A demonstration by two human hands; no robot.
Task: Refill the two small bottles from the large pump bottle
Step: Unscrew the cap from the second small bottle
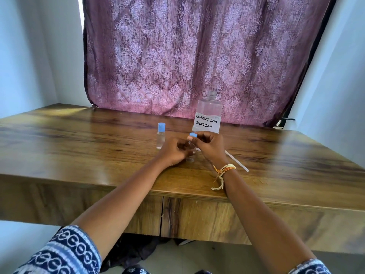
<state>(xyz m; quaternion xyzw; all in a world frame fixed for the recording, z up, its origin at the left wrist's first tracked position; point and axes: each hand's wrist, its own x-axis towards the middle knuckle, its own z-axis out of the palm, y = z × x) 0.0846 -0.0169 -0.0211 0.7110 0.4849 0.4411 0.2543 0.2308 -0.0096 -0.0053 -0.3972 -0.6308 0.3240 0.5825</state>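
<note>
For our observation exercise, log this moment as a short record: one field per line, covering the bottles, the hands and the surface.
Surface: wooden table
Large bottle: upright, neck open, no pump fitted, label reads CONTACT LENS SOLUTION
Capped small bottle: stands alone, blue cap on
Held small bottle: upright between both hands
Left hand: grips its body
Right hand: fingers on its blue cap
White tube: lies on the table beside the right hand
</note>
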